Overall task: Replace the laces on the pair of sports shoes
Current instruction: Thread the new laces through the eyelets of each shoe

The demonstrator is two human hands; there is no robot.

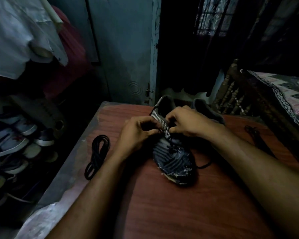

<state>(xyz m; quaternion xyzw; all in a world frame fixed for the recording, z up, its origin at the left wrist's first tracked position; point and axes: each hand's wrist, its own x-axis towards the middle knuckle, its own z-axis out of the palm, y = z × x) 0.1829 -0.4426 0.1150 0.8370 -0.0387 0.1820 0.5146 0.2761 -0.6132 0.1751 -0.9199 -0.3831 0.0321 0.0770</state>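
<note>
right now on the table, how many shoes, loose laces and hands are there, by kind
shoes: 2, the near shoe being laced and the far shoe behind the hands
loose lace bundles: 2, one coiled lace on the left, one dark lace on the right
hands: 2, left hand and right hand, both pinching at the near shoe's lacing
total: 6

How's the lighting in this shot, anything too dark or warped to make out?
Head view: dim throughout, upper right nearly black. Both hands and the near shoe show fairly well on the table; the second shoe and the lace at right sink into shadow. Wide-angle bending stretches the forearms at the edges.
</note>
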